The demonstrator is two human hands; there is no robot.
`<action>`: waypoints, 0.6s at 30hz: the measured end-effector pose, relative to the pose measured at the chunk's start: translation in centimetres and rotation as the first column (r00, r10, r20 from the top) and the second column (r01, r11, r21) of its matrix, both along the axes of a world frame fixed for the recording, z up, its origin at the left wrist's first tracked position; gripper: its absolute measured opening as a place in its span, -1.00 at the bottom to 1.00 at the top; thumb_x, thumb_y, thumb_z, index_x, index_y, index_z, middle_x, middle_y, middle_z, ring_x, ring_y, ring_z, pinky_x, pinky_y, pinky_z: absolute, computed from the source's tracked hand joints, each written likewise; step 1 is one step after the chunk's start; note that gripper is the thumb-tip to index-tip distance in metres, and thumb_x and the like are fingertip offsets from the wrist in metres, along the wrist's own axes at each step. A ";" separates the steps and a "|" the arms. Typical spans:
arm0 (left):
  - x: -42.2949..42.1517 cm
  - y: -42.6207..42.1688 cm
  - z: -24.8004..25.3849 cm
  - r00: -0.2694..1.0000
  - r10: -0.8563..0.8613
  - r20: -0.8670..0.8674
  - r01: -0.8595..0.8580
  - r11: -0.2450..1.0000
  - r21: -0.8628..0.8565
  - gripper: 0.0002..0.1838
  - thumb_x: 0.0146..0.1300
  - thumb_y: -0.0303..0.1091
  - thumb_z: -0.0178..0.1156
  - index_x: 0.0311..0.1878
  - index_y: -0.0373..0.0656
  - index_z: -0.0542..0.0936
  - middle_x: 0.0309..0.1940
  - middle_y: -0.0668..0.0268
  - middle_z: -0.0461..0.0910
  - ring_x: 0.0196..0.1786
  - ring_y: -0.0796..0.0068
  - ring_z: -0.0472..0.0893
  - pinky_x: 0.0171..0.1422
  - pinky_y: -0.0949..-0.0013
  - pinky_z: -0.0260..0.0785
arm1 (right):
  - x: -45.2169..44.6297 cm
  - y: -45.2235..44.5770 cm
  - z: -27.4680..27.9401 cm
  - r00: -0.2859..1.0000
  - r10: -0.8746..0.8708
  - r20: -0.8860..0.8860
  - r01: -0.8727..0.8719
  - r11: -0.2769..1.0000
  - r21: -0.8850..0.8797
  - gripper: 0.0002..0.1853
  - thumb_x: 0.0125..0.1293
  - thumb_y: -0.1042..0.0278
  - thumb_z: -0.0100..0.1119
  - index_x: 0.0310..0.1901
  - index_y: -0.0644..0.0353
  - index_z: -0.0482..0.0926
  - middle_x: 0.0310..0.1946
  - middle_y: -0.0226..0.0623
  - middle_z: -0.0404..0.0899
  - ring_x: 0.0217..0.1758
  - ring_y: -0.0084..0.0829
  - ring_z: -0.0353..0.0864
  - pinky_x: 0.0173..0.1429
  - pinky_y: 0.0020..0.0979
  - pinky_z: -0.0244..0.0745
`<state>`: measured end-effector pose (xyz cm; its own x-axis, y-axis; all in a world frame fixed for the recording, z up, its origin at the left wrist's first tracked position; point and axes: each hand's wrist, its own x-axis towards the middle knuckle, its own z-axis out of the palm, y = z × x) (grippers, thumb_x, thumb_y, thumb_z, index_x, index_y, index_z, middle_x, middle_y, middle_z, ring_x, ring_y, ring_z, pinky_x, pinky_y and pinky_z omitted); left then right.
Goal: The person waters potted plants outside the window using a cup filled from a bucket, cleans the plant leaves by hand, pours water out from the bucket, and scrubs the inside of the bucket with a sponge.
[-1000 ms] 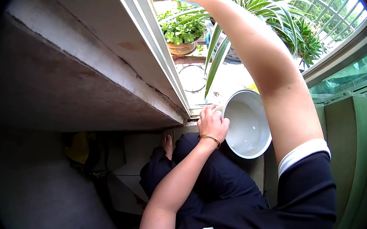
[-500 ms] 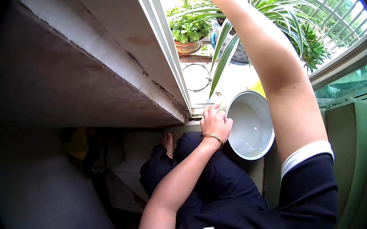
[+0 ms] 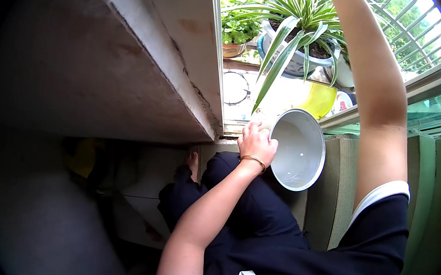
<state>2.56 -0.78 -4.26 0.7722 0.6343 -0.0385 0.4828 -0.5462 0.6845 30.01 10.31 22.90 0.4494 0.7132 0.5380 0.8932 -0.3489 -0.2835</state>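
My left hand [image 3: 258, 145], with a bangle at the wrist, is closed on the left rim of a round grey metal pot [image 3: 316, 142]. Some pale, cloudy liquid appears to lie inside the pot, which tilts by the window sill. My right forearm [image 3: 372, 51] stretches up and outward past the window frame; its hand lies beyond the top edge, so its fingers are hidden. Left of that forearm, a spider plant [image 3: 281, 44] with striped leaves grows in a pale flowerpot [image 3: 290, 64]. One long leaf hangs down close to my left hand.
A yellow bowl-like thing [image 3: 319, 100] sits on the ledge outside. Behind it are a leafy plant in a brown pot [image 3: 233, 50] and metal window bars [image 3: 422, 35]. A wall [image 3: 104, 71] stands close on the left, green panels [image 3: 421, 174] on the right.
My right arm has swung right and its hand has left the view at the top, uncovering more of the spider plant and the yellow thing. My left hand stays on the pot.
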 end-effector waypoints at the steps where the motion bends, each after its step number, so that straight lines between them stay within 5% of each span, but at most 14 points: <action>1: 0.0 0.0 -0.2 1.000 -0.003 0.002 0.003 1.000 0.007 -0.79 -0.01 -0.22 0.10 -0.47 -0.19 0.53 0.15 0.16 0.41 0.25 0.09 0.29 0.19 0.00 0.21 | 0.8 -1.2 0.5 0.999 -0.031 0.025 0.032 0.999 -0.032 -0.69 0.24 0.27 -0.02 -0.01 0.08 0.54 -0.03 -0.21 0.50 0.06 -0.19 0.46 0.11 -0.04 0.31; 10: -0.1 0.0 0.3 0.997 -0.051 -0.057 0.047 0.997 -0.066 -0.73 0.02 -0.21 0.08 -0.34 -0.20 0.62 0.20 0.15 0.34 0.30 0.12 0.22 0.29 0.01 0.10 | 11.0 -11.3 -0.4 0.856 -0.357 0.374 0.464 0.849 -0.251 -0.67 0.24 0.25 -0.03 0.03 0.04 0.51 0.07 -0.27 0.44 0.14 -0.17 0.38 0.14 0.10 0.25; 18: -0.2 0.1 0.4 0.997 -0.046 -0.057 0.043 0.997 -0.060 -0.73 0.02 -0.21 0.08 -0.36 -0.21 0.61 0.18 0.13 0.35 0.30 0.12 0.23 0.29 0.00 0.11 | 15.6 -10.8 -3.8 0.521 -0.496 0.695 0.756 0.645 -0.106 -0.65 0.23 0.23 -0.03 0.06 0.00 0.48 0.15 -0.32 0.37 0.21 -0.16 0.32 0.16 0.22 0.19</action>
<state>2.40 -0.65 -3.85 0.7948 0.5948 -0.1204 0.4991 -0.5279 0.6872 45.61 -0.49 19.11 0.5603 0.5503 0.6191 0.3134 -0.8327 0.4565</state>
